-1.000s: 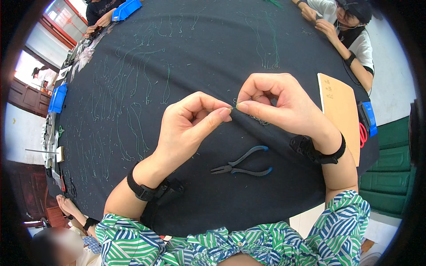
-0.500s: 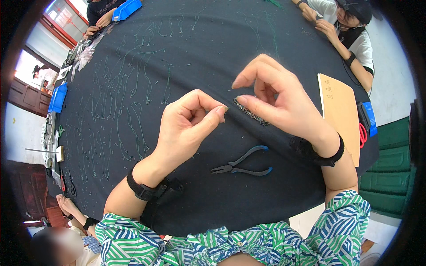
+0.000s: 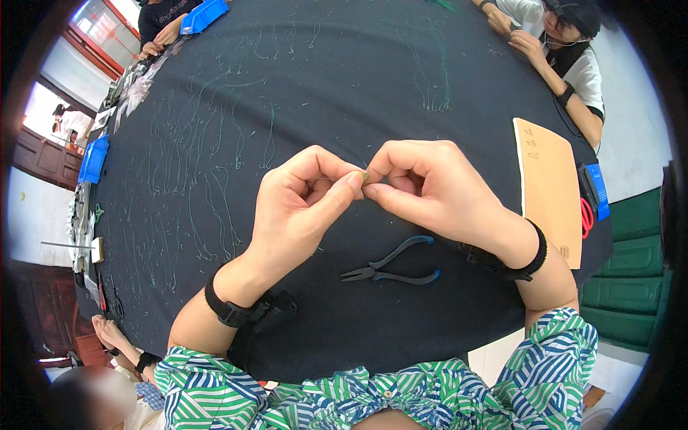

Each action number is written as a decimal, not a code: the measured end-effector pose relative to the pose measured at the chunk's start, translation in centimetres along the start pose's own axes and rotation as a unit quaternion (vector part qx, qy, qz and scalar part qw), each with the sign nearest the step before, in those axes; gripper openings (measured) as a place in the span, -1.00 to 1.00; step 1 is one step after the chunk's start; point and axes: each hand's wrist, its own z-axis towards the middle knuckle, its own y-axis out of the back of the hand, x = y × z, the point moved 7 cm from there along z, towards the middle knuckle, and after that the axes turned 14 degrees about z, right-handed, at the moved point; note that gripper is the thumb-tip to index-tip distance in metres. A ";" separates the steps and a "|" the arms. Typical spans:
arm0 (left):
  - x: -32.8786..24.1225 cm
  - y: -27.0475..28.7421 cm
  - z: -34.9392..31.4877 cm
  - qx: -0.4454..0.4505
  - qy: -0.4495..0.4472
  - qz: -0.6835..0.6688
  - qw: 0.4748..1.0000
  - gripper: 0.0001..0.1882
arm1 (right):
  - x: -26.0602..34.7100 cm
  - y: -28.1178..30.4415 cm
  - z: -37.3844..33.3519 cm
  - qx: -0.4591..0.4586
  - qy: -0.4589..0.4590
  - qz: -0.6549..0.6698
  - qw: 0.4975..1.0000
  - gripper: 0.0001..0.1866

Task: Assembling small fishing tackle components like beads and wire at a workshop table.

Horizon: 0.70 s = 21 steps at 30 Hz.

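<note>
Over the dark cloth, my left hand [image 3: 297, 204] is closed in a pinch, thumb against index finger, with a tiny greenish bit showing at the tips; its kind is too small to tell. Fingertip to fingertip with it, my right hand [image 3: 437, 190] also pinches at that spot, and whatever it grips is hidden. Below the hands lie pliers [image 3: 369, 272] with blue-tipped handles, jaws pointing left. Many thin green threads with small metal ends [image 3: 222, 208] are laid out to the left. More threads [image 3: 433, 79] lie beyond my right hand.
A tan notebook [image 3: 548, 193] rests at the right, with red-handled scissors [image 3: 586, 218] beside it. Blue bins [image 3: 93, 159] and small packets line the table's left edge. Co-workers sit at the far left, far right and near left.
My right hand has moved left and down, closing its fingers to meet my left fingertips. It now covers the small pile of metal pieces. My left hand has barely moved.
</note>
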 end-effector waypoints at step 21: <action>-0.5 0.4 -0.1 0.029 -0.002 0.129 0.991 -0.96 | 1.2 1.4 0.0 0.002 0.065 -0.059 0.996 -0.92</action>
